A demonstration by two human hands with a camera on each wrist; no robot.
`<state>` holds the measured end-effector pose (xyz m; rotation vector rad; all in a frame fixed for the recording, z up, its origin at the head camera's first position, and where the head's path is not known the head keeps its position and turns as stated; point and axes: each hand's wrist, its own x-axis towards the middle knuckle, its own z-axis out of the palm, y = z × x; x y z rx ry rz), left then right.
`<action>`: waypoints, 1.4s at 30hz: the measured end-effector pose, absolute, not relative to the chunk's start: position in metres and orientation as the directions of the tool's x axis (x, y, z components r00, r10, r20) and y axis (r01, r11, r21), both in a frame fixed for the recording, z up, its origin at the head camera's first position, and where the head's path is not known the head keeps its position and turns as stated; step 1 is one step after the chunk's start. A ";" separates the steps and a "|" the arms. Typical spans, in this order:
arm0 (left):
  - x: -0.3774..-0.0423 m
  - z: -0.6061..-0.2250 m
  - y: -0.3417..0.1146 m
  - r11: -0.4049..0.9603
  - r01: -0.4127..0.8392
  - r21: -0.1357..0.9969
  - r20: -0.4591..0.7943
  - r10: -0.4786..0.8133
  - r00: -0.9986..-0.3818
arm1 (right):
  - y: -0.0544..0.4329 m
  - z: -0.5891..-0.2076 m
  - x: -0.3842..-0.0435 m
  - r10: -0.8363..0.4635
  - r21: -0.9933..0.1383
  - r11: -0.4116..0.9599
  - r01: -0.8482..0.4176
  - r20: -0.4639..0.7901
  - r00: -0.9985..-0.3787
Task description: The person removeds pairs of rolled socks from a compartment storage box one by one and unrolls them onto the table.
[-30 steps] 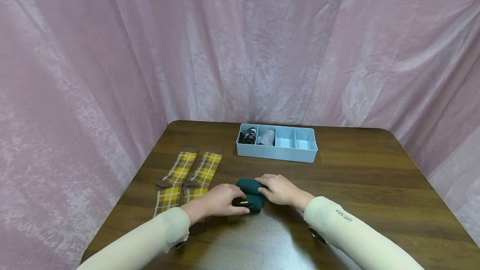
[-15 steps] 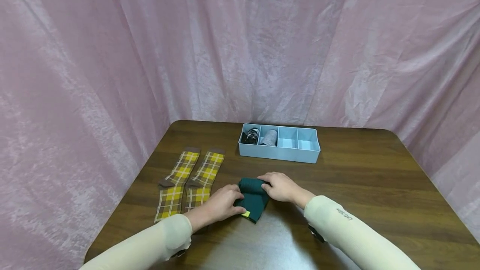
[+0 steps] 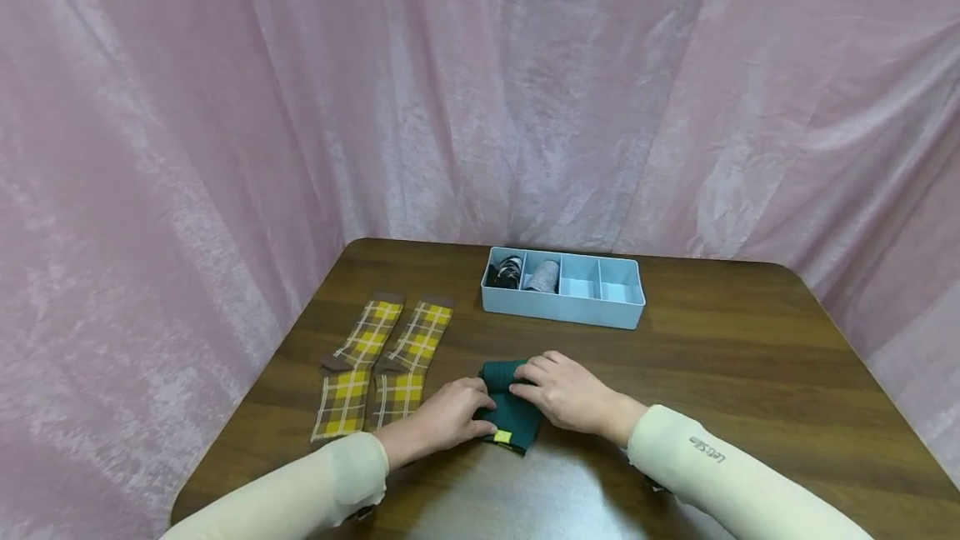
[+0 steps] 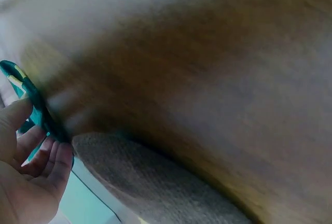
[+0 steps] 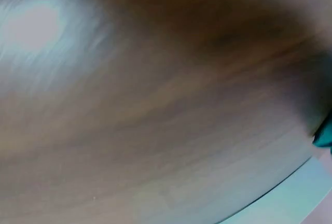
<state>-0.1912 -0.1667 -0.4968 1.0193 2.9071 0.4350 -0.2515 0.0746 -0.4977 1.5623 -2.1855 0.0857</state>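
Observation:
Dark green socks (image 3: 513, 419) lie on the table between the two hands, their far end rolled up and their near end flat, with a yellow patch at the edge. My left hand (image 3: 450, 413) pinches their left side; in the left wrist view its thumb and fingers (image 4: 62, 164) close on the green cloth. From the right, my right hand (image 3: 572, 390) grips the rolled part, its fingers over the top and covering the right end. Only a green corner (image 5: 324, 135) of the socks shows in the right wrist view.
Two yellow-and-brown plaid socks (image 3: 362, 338) lie flat at the left, beside the left forearm. Farther back stands a light blue divided box (image 3: 562, 307) holding a black patterned roll (image 3: 509, 272) and a grey roll (image 3: 543, 276). Pink curtains hang behind the wooden table (image 3: 720, 340).
The near end of the green socks, earlier bunched under the left hand, now lies spread flat with its yellow patch showing. My right hand has shifted farther over the roll.

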 end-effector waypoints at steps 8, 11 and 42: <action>-0.189 -0.497 -0.168 0.753 0.601 0.269 0.072 0.606 -0.792 | 0.070 -0.504 -0.255 -0.887 0.243 0.454 -0.857 0.220 -0.407; -0.188 -0.499 -0.168 0.758 0.592 0.275 0.079 0.596 -0.799 | 0.068 -0.504 -0.260 -0.849 0.171 0.518 -0.838 0.220 -0.480; -0.193 -0.501 -0.172 0.748 0.577 0.329 0.060 0.593 -0.803 | 0.057 -0.508 -0.272 -0.790 0.059 0.605 -0.794 0.170 -0.589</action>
